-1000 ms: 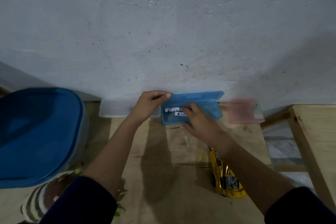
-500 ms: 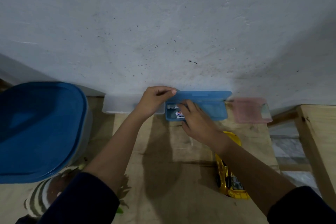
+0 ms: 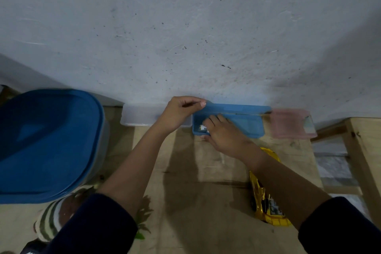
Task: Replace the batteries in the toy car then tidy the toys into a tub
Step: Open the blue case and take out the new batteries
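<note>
A small blue plastic box [image 3: 245, 128] stands open against the wall, its lid [image 3: 237, 108] raised. My left hand [image 3: 179, 114] pinches the lid's left corner. My right hand [image 3: 223, 133] reaches into the box's left end, its fingers curled over a battery [image 3: 203, 128] with a white label. Whether the fingers grip it is hidden. A yellow toy car [image 3: 266, 202] lies on the wooden table [image 3: 195, 202] under my right forearm, partly covered by it. A large tub with a blue lid [image 3: 45, 142] stands at the left.
A clear shallow box [image 3: 140, 116] sits left of the blue one and a pink box [image 3: 290, 123] right of it, both along the wall. A striped soft toy [image 3: 51, 220] lies by the tub. The table edge and a gap are on the right.
My right hand has moved left inside the blue box, down to its left end over the battery. My left hand keeps hold of the lid. The view has tilted slightly.
</note>
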The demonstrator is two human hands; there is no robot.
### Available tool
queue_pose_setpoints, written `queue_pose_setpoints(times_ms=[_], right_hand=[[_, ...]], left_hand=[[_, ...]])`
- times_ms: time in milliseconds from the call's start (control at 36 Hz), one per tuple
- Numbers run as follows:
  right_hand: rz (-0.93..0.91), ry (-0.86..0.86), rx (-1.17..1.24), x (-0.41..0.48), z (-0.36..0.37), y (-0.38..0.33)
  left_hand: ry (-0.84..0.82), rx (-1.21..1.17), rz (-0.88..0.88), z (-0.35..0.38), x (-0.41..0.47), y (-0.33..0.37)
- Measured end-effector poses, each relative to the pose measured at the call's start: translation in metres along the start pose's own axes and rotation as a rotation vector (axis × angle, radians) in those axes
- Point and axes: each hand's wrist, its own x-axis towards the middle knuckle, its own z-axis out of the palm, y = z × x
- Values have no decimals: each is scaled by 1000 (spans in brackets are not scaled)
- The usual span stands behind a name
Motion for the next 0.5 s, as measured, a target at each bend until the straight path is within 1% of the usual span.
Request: queue_pose_setpoints(times_ms=[83, 139, 250, 306, 389, 444, 500], right_hand=[[-9, 25, 13, 1, 1, 3], [-29, 118, 25, 0, 2, 6], [-30, 231, 49, -2, 3, 10], [-35, 270, 92, -4, 4, 12], [-24, 373, 161, -6, 2, 15], [-45, 424, 185, -5, 0, 15], [-82, 469, 160, -4, -1, 15]], left_hand=[[-7, -16, 9, -1, -2, -1], [-17, -29, 14, -1, -3, -3], [-11, -44, 27, 0, -4, -8], [-2, -42, 34, 1, -5, -9], [13, -22, 45, 1, -6, -12], [25, 8, 54, 0, -7, -13], [46, 2, 65, 1, -7, -14]])
